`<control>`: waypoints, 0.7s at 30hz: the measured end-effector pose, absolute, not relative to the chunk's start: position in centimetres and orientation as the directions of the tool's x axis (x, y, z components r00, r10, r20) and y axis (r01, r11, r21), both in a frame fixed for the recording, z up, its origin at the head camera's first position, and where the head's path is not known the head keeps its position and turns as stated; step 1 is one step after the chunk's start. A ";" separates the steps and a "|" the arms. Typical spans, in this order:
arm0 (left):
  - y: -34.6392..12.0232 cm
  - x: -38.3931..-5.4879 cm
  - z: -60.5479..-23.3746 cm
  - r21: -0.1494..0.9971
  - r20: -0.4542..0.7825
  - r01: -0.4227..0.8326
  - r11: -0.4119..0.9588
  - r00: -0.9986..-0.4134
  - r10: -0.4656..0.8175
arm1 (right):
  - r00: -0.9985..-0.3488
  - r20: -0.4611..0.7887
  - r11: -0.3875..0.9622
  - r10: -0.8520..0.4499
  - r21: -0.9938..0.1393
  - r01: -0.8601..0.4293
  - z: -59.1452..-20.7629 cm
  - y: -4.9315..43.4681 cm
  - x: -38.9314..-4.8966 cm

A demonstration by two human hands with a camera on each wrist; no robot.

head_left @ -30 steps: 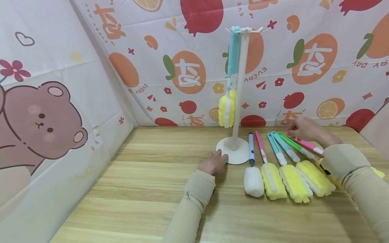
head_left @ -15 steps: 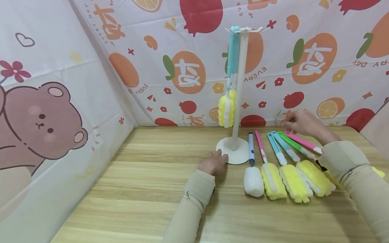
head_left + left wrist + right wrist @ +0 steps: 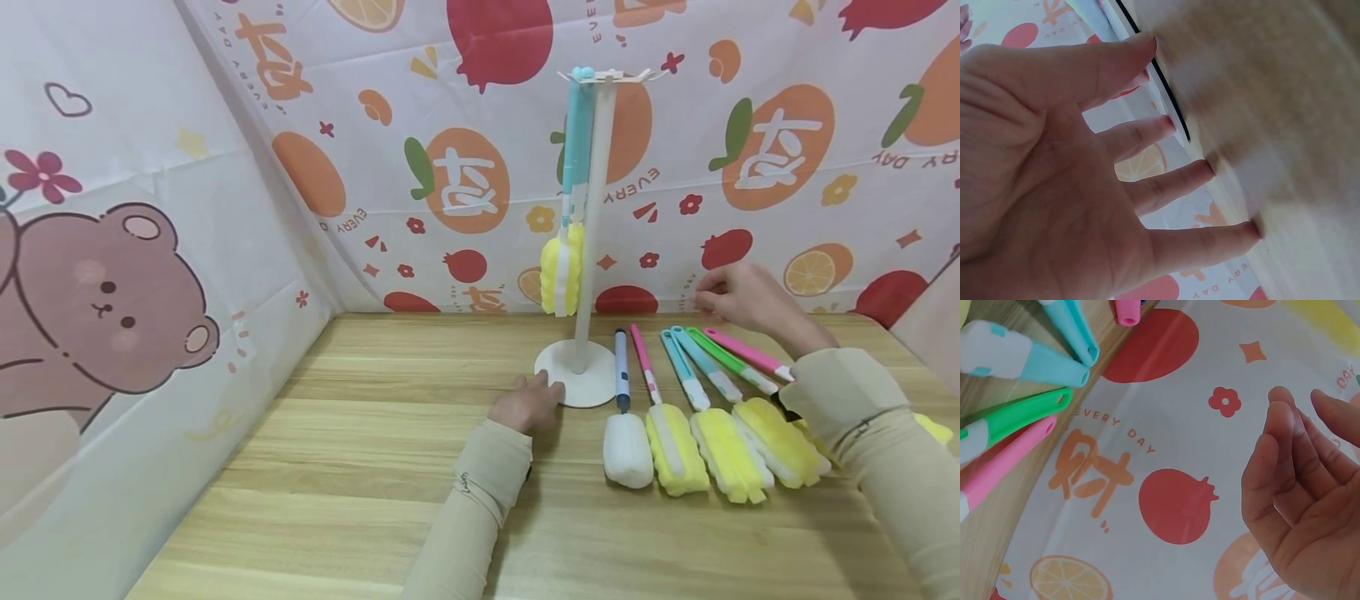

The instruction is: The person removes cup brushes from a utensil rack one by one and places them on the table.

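My left hand (image 3: 527, 404) touches the left edge of the white round base (image 3: 577, 392) of a hook stand (image 3: 596, 217). In the left wrist view its fingers (image 3: 1169, 190) are spread, with fingertips on the wooden table and at the base's rim. Turquoise-handled sponge brushes (image 3: 561, 271) hang from the stand's left side. My right hand (image 3: 753, 304) is in the air above the handle ends, loosely curled, holding nothing. Nearest below it lie a pink-handled brush (image 3: 750, 353) and a green-handled brush (image 3: 731, 360); the sleeve hides part of the pink one.
Fanned out right of the base lie a white-headed brush (image 3: 627, 450), a pink-handled yellow sponge brush (image 3: 677, 450) and turquoise-handled brushes (image 3: 684, 367). Bare hooks (image 3: 648, 75) stick out on the stand's right. A printed cloth (image 3: 375, 275) rises behind the table (image 3: 360, 467).
My right hand has left the pink handle and risen toward the back cloth. That handle now lies slightly further left. My left hand has stayed at the base.
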State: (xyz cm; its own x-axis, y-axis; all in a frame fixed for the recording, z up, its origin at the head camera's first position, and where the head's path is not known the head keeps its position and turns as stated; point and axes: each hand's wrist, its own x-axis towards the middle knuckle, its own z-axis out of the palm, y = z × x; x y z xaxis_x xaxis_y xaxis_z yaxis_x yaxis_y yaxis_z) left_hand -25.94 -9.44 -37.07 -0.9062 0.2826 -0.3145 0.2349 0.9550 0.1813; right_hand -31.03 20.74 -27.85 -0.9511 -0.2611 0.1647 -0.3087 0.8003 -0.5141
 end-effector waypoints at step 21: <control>-9.5 -26.0 -37.0 0.187 -0.312 0.254 0.949 -0.901 0.303 | -0.955 0.203 0.773 -0.216 -0.562 -0.294 -27.0 19.1 -30.4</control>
